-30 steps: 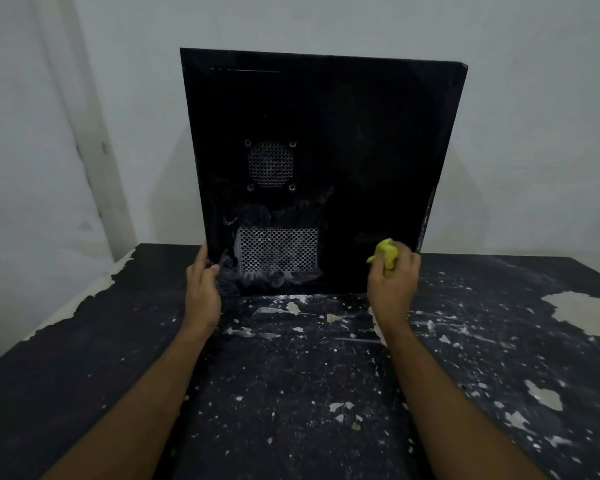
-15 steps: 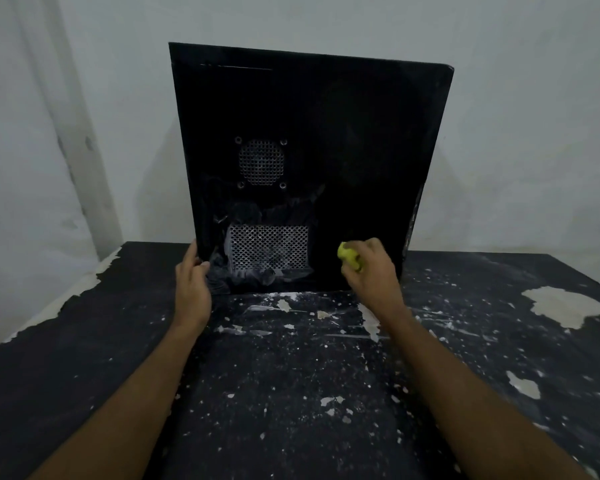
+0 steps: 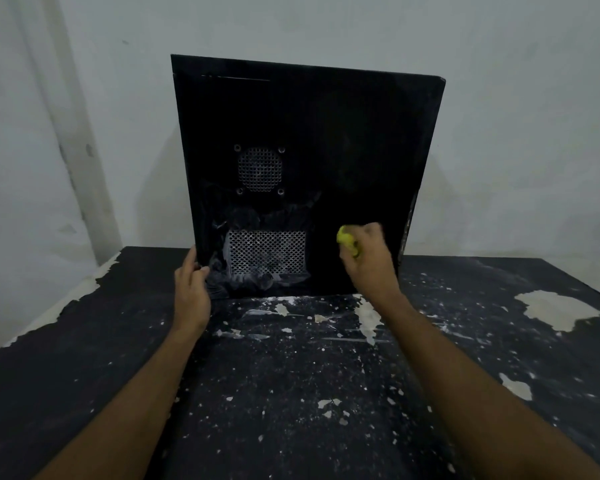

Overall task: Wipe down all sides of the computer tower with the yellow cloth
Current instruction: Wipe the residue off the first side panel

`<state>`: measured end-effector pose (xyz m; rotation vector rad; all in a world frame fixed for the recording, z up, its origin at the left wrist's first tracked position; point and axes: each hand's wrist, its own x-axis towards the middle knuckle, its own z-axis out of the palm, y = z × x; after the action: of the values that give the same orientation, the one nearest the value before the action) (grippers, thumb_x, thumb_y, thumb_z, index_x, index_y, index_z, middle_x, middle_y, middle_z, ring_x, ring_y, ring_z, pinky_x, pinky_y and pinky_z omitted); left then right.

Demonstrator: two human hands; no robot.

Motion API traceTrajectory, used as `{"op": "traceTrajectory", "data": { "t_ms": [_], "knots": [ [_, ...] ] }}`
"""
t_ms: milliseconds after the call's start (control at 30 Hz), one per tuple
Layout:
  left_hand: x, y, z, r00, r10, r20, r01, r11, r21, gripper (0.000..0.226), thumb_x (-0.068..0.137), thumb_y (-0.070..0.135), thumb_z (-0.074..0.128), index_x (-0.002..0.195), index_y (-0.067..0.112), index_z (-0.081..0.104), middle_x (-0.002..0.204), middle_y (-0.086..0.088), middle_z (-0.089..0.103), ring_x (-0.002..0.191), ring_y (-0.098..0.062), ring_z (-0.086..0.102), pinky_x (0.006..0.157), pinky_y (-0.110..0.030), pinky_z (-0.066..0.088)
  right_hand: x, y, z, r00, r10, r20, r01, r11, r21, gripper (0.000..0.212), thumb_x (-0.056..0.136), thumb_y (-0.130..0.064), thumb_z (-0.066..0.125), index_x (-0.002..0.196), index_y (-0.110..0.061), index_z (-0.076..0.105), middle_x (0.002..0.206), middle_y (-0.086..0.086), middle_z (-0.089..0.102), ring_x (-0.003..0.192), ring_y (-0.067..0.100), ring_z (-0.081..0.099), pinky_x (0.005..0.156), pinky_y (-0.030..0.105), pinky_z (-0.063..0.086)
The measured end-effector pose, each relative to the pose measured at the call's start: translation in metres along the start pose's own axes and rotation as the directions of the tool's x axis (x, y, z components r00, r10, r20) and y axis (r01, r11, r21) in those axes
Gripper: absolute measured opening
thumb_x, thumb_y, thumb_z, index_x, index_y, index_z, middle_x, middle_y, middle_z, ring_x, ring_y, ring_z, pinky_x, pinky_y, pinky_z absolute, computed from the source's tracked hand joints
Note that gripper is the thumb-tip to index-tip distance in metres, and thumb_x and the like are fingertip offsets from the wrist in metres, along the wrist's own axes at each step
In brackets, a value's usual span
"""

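Pale grey wall fills the far side of the head view, with a lighter vertical strip running down it at the left. Below it sits the table [image 3: 465, 393], black, chipped and flecked all over with pale paint scars.

On the far middle of that table stands the computer tower [image 3: 343, 140], upright, its broad black side panel facing me. That panel carries a round fan grille [image 3: 260, 169] and, lower down, a rectangular vent mesh [image 3: 267, 252], with greyish smears of dust or residue around the mesh.

From my seat, the left hand [image 3: 191, 292] rests at the tower's lower left edge, fingers fairly straight along it and the thumb lying on the panel; I take it to be steadying the case. The right hand [image 3: 369, 258] is bunched tight around the yellow cloth [image 3: 347, 239], which peeks out at the finger side and is pressed to the lower right part of the panel, just right of the mesh.

I judge the step in hand to be wiping this near side face, low down. The smears around the mesh look untouched, so the next move calls for carrying the cloth left across that patch, with firm pressure while the left hand braces. The other sides are hidden from me, so I cannot tell how much of the task remains; the tower would need turning to reach them.
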<state>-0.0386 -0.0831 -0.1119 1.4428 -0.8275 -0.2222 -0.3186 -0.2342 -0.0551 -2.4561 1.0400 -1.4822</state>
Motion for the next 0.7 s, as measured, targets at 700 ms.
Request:
{"op": "traceTrajectory", "data": {
  "t_ms": [700],
  "knots": [
    [-0.003,0.003,0.002,1.0,-0.009,-0.021,0.008,0.999,-0.042,0.049,0.11,0.021,0.038,0.158,0.028,0.037,0.137,0.001,0.039,0.124,-0.01,0.043,0.105,-0.029,0.033,0.033,-0.013,-0.016,1.0,0.024,0.003,-0.024,0.997,-0.079,0.033,0.086,-0.019,0.072,0.117,-0.012,0.064,0.112,0.007,0.05,0.086,0.02,0.056,0.072,0.033,0.049]
  ]
}}
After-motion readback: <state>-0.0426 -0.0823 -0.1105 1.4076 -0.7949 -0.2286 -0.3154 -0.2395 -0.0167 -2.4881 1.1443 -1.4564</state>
